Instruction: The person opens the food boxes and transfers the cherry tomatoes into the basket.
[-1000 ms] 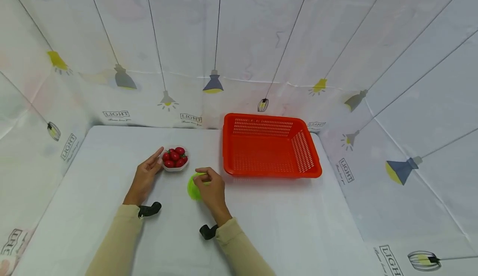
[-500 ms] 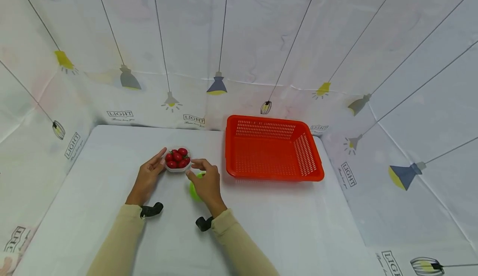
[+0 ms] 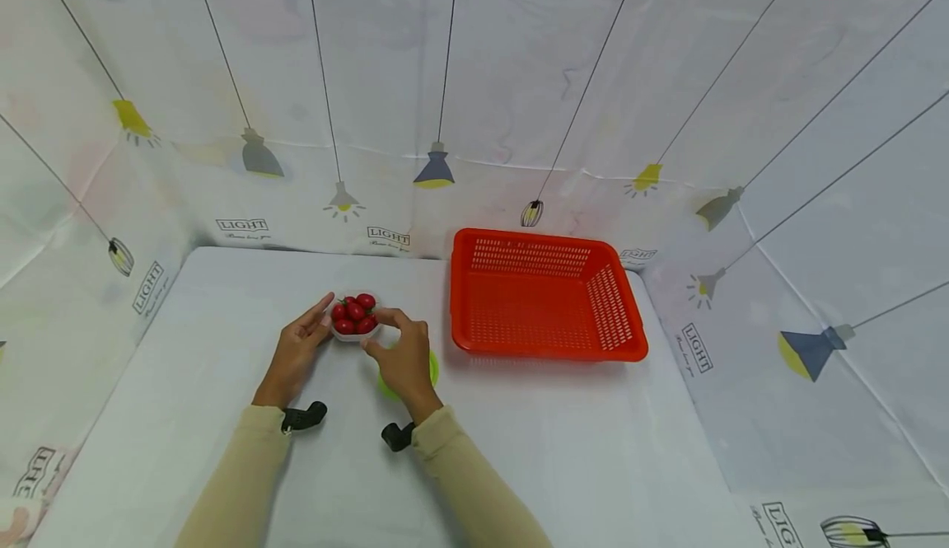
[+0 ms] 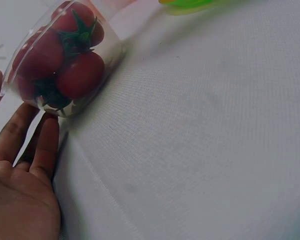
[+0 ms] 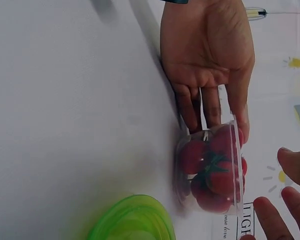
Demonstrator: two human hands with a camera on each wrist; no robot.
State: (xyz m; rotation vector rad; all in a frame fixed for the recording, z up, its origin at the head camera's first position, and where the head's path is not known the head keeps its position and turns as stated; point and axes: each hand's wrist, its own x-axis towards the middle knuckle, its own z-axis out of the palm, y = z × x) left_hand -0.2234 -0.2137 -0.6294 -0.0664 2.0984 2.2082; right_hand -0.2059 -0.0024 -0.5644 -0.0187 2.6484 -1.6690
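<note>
A small clear plastic container (image 3: pixel 356 337) full of red cherry tomatoes (image 3: pixel 356 312) stands on the white table, also seen close up as a container (image 5: pixel 182 180) in the right wrist view. My left hand (image 3: pixel 291 358) touches its left side with nearly straight fingers. At its right side is my right hand (image 3: pixel 406 360), thumb and forefinger spread apart and curving toward the container. In the right wrist view, fingertips (image 5: pixel 270 220) of the right hand hover near the rim and hold nothing. A green bowl (image 5: pixel 135 220) sits partly hidden under the right hand in the head view.
To the right, near the table's back edge, sits a red plastic basket (image 3: pixel 534 309) with perforated sides and nothing in it. White sheeting (image 3: pixel 497 103) printed with hanging lamps surrounds the table (image 3: pixel 563 449) at the back and sides.
My right hand has moved left and slightly away from me, from over the green bowl to the container's right side, its fingers spreading. The left hand stays against the container.
</note>
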